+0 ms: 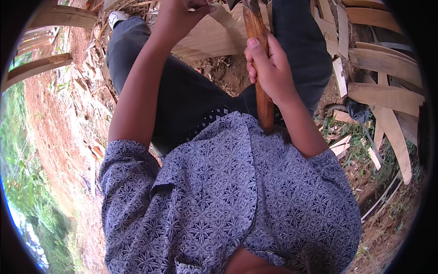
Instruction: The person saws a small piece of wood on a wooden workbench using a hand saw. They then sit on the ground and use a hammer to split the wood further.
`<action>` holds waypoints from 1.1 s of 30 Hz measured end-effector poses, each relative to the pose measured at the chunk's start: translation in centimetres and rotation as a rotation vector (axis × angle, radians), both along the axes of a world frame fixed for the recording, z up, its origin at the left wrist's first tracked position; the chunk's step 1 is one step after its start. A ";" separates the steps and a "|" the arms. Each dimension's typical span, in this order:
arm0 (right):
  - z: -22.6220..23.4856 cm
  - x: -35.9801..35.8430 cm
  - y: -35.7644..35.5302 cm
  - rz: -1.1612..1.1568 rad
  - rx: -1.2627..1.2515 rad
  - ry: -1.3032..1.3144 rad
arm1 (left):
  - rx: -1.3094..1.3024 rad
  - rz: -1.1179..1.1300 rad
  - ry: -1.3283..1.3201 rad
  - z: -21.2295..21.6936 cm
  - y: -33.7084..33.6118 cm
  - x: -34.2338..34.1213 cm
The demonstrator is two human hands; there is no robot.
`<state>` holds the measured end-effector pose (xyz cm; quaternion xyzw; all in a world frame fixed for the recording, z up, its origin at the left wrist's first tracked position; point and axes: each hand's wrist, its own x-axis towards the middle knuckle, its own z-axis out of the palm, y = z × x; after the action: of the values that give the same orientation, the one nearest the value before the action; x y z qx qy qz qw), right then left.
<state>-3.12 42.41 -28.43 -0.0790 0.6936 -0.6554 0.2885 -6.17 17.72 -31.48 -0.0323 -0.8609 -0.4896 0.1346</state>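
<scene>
My right hand [270, 68] is wrapped round the long brown wooden handle [257, 32] of a hand tool, thumb lying along it. The handle's lower end reaches my waist. A small piece of dark metal [232, 3] shows beside its upper end; the rest of the tool's head is cut off by the top edge, so its kind is unclear. At the top edge my left hand [194, 10] has its thumb and fingers pressed together, partly out of view. What they may hold cannot be made out. Below it, a pale wooden board [207, 40] lies between my legs.
Curved wooden pieces [388, 96] are piled at the right, and more curved pieces [59, 17] stand at the upper left. Wood chips and offcuts [337, 75] litter the reddish dirt ground [59, 132]. Green plants [27, 182] grow at the far left.
</scene>
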 end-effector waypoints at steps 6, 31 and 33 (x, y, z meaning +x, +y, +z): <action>-0.9 -0.6 0.3 0.032 0.070 -0.075 | -0.039 0.018 -0.034 0.2 0.6 -0.4; 0.8 -1.1 -0.4 0.036 0.038 0.060 | -0.066 0.108 -0.063 -0.8 0.8 -1.2; 1.0 -1.4 -0.3 0.024 0.010 0.028 | -0.027 0.124 -0.032 -0.9 0.9 -1.2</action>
<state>-4.52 42.13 -27.41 -0.0951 0.6999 -0.6470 0.2871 -7.35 18.57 -32.37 0.0270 -0.8699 -0.4689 0.1505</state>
